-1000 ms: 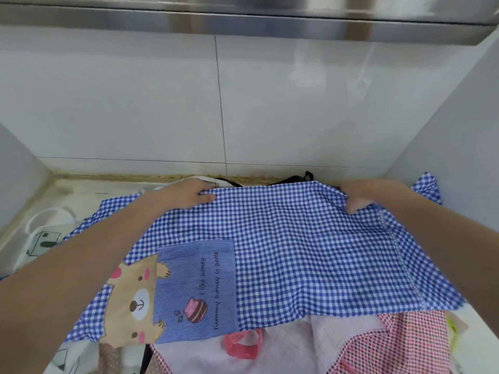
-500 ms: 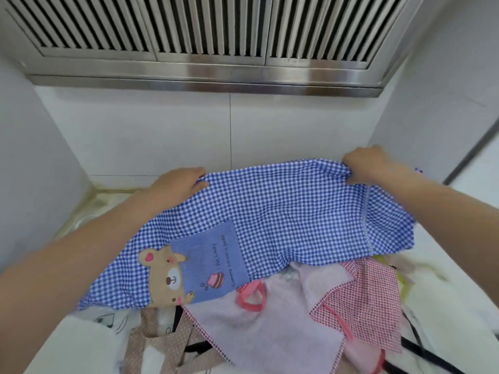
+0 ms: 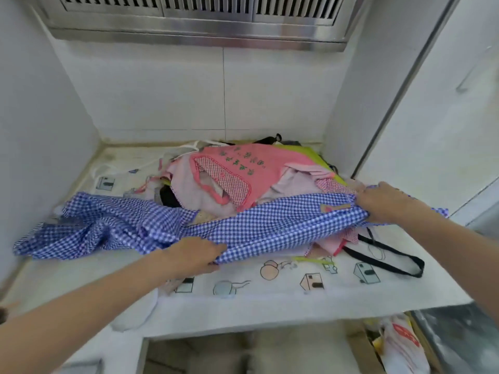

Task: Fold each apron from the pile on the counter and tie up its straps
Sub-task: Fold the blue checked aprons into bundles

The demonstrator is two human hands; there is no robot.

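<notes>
A blue-and-white gingham apron lies across the counter, doubled over, with its left part crumpled. My left hand grips its near edge at the front centre. My right hand grips its right end, close to the right wall. Behind it sits the pile of aprons, with a pink apron bearing green lettering on top and pale pink and yellow-green ones beneath. A black strap loops out from under the pile at the right.
The counter is covered by a white cloth printed with small cartoon pictures. White walls close it in on the left, back and right. A steel extractor hood hangs overhead. Plastic bags lie below the counter at the right.
The blue apron was held up and spread, bear pocket facing me; now it is lowered toward me and doubled over on the counter, pocket hidden. The pile behind is uncovered.
</notes>
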